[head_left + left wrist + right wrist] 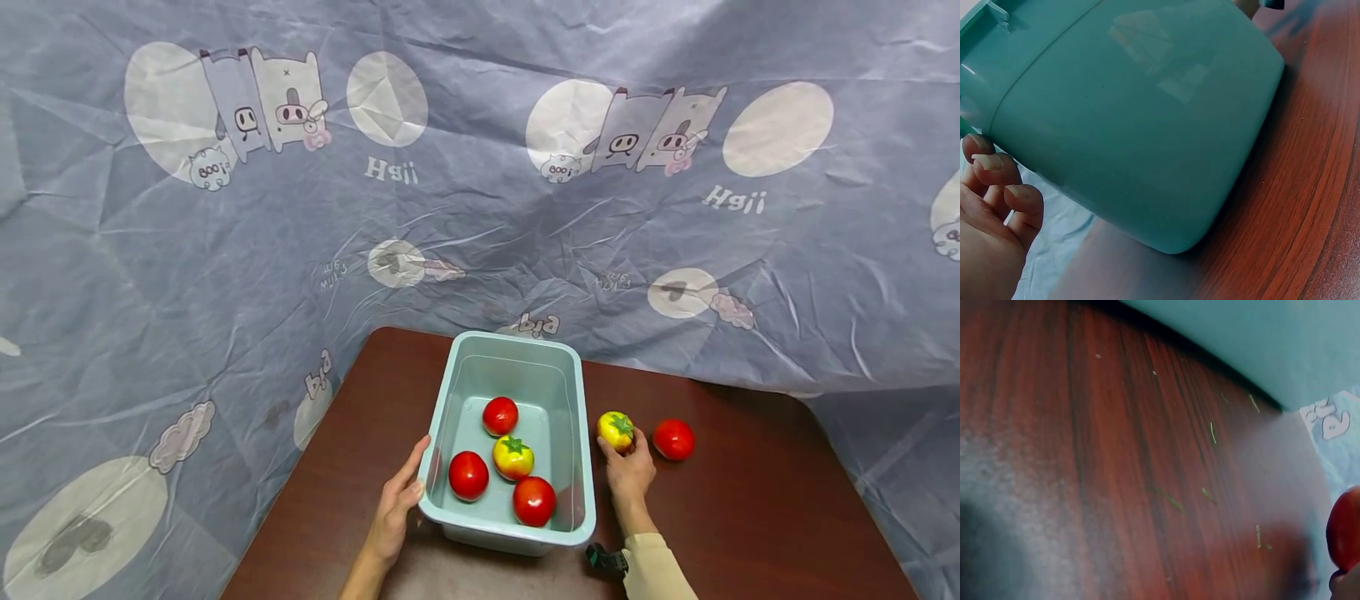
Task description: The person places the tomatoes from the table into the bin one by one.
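Note:
A pale blue-green plastic bin [517, 379] stands on the table. My left hand [393, 512] grips its left rim, and the left wrist view shows those fingers bent at the bin's edge. Inside lie three red tomatoes [468, 476] and a yellow tomato [513, 458] with a green leafy top. To the right of the bin, my right hand [632, 475] holds another yellow tomato [615, 428], green top up, between thumb and fingers. Its reddish underside [1344, 528] shows at the right wrist view's edge. A red tomato [673, 440] sits just right of that hand.
The dark reddish-brown wooden table [750, 500] has a few thin green bits [1212, 432] scattered beside the bin. A grey-blue printed cloth [480, 200] hangs behind the table and along its left side. A dark band [606, 558] is at the right wrist.

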A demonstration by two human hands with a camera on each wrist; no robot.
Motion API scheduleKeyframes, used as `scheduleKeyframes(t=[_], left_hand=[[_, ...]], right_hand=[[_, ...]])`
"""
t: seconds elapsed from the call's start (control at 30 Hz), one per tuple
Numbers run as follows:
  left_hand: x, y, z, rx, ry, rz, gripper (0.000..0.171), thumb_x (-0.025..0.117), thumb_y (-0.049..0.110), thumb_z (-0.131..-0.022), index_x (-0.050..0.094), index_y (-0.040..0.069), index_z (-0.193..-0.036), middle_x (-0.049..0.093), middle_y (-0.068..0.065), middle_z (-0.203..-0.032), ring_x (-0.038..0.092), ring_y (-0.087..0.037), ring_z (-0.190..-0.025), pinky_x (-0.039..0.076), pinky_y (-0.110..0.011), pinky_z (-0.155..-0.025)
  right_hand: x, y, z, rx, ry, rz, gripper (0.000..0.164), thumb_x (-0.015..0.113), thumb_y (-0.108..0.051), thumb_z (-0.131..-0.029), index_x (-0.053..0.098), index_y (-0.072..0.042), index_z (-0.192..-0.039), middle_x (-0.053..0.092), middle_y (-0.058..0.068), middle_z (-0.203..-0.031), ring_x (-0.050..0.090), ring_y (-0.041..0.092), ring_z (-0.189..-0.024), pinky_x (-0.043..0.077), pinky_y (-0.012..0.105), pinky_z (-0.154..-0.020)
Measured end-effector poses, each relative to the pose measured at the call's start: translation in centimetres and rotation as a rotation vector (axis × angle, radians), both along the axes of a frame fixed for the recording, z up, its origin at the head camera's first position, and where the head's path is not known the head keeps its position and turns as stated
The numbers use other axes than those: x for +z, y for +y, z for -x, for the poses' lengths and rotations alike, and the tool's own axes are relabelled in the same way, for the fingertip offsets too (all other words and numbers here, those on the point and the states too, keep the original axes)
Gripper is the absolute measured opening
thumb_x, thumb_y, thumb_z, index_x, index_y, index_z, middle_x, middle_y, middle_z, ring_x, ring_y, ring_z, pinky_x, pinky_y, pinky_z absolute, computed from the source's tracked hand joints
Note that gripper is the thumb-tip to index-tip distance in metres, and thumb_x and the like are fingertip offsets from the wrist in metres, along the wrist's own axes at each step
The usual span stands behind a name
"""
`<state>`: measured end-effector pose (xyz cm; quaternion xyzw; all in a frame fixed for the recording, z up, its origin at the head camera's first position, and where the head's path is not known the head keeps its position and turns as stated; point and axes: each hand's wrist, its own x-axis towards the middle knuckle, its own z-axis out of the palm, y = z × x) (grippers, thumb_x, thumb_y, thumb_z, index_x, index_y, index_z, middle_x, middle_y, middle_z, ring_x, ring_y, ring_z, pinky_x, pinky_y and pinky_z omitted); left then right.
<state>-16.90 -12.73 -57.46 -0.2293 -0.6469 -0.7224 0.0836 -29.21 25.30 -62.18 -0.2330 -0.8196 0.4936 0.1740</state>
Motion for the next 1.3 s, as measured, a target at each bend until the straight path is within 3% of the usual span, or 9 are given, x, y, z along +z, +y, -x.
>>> scheduleKeyframes(t=[0.13,0.2,0.43,0.63,0.8,1.13,1.3], left_hand=[[0.0,-0.2,0.0,0.016,-0.003,0.017,0.057,0.033,0.007,-0.097,0.027,0.006,-0.153,0.043,-0.017,-0.146,0.055,-0.009,-0.092,0.037,-0.037,-0.043],[0.1,-0.2,0.0,0.02,-0.004,0.024,0.057,0.033,0.007,-0.096,0.028,0.006,-0.153,0.042,-0.018,-0.147,0.055,-0.009,-0.1,0.037,-0.037,-0.043],[0.1,-0.3,-0.1,0.015,-0.01,0.024,0.057,0.033,0.006,-0.096,0.027,0.006,-0.154,0.045,-0.013,-0.146,0.055,-0.008,-0.098,0.036,-0.039,-0.043],[0.0,-0.2,0.0,0.02,0.0,0.026,0.057,0.033,0.007,-0.096,0.028,0.006,-0.153,0.037,-0.028,-0.147,0.054,-0.018,-0.109,0.039,-0.03,-0.045],[-0.1,-0.2,0.1,0.018,0.008,0.019,0.057,0.033,0.006,-0.096,0.028,0.006,-0.153,0.034,-0.031,-0.148,0.053,-0.016,-0.111,0.039,-0.029,-0.045],[-0.1,0.0,0.1,0.002,0.021,-0.003,0.057,0.032,0.005,-0.096,0.027,0.003,-0.153,0.034,-0.033,-0.143,0.053,-0.007,-0.094,0.037,-0.027,-0.042],[-0.2,0.1,0.1,0.003,0.018,-0.006,0.057,0.033,0.005,-0.096,0.027,0.003,-0.153,0.034,-0.03,-0.146,0.053,-0.011,-0.099,0.037,-0.026,-0.043]], right_hand=[[1.0,-0.6,-0.1,0.041,0.043,0.032,0.073,0.077,-0.019,-0.083,0.042,0.001,-0.143,0.047,0.029,-0.142,0.05,0.044,-0.128,0.04,0.051,-0.107],[1.7,-0.9,-0.2,0.059,0.068,0.058,0.073,0.077,-0.017,-0.083,0.04,0.001,-0.144,0.045,0.029,-0.144,0.048,0.044,-0.13,0.04,0.051,-0.106],[4.1,-1.7,-0.9,0.086,0.139,0.139,0.073,0.079,-0.012,-0.08,0.043,-0.001,-0.144,0.045,0.025,-0.146,0.047,0.042,-0.132,0.039,0.049,-0.106],[5.9,-2.1,-1.6,0.098,0.169,0.147,0.073,0.08,-0.014,-0.08,0.045,-0.002,-0.143,0.047,0.024,-0.145,0.05,0.041,-0.13,0.041,0.047,-0.104],[7.4,-2.3,-2.2,0.092,0.184,0.128,0.074,0.081,-0.018,-0.079,0.047,-0.003,-0.142,0.049,0.022,-0.143,0.052,0.04,-0.127,0.042,0.046,-0.103],[11.4,-3.7,-3.8,0.167,0.272,0.202,0.076,0.081,-0.017,-0.078,0.046,-0.007,-0.145,0.05,0.015,-0.144,0.052,0.032,-0.129,0.041,0.033,-0.099],[12.7,-4.7,-4.2,0.2,0.337,0.204,0.072,0.081,-0.013,-0.078,0.049,-0.011,-0.142,0.054,0.01,-0.14,0.055,0.026,-0.127,0.043,0.019,-0.098]])
